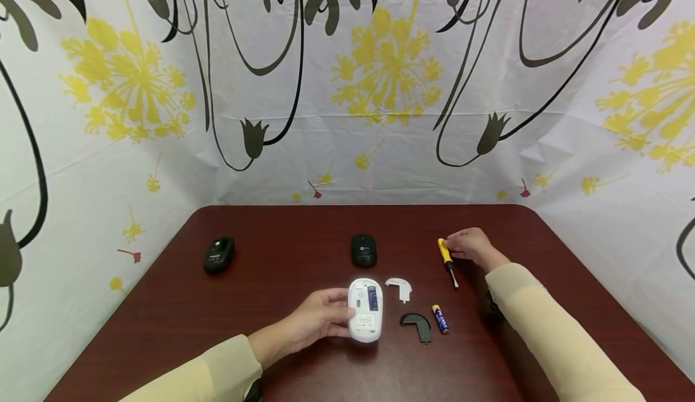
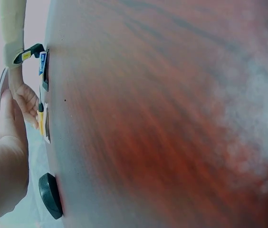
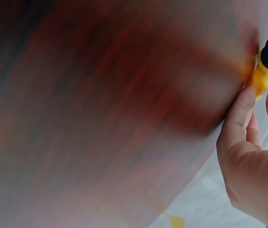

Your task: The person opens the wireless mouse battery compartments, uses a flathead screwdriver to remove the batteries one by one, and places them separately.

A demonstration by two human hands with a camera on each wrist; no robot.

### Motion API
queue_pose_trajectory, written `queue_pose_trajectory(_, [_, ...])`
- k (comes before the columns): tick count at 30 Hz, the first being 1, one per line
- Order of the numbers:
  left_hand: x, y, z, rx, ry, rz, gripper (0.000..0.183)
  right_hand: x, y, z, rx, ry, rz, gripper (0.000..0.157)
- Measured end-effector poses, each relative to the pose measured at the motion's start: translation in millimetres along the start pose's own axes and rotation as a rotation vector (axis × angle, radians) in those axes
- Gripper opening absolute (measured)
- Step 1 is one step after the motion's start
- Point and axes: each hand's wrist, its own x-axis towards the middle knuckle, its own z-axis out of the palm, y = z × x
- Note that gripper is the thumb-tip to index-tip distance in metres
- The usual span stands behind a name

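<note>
My left hand (image 1: 317, 319) holds a white computer mouse (image 1: 359, 323) by its side, thumb across the edge. The mouse's underside faces up, and its uncovered battery slot holds a blue battery (image 1: 372, 298). Toward the back right, my right hand (image 1: 471, 247) pinches a screwdriver (image 1: 445, 252) at its yellow handle, blade toward me. In the right wrist view the handle (image 3: 263, 80) stands apart from its yellow reflection on the tabletop. Between the hands lie a white battery cover (image 1: 403, 287), a black battery cover (image 1: 420, 325) and a loose blue-and-yellow battery (image 1: 440, 320).
A black mouse (image 1: 364, 250) sits behind the white one, and another black mouse (image 1: 219, 255) lies at the far left. The dark red tabletop (image 1: 293, 245) has rounded back corners and meets a patterned curtain (image 1: 304, 178).
</note>
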Motion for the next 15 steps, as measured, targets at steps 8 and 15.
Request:
queue_pose_trajectory(8, [1.0,0.2,0.9,0.0,0.0,-0.007,0.05,0.7,2.1,-0.2,-0.065,-0.009,-0.022,0.035])
queue_pose_trajectory(15, [1.5,0.7,2.1,-0.004,0.0,-0.008,0.049,1.5,-0.1,2.9,-0.129,-0.002,-0.054,0.034])
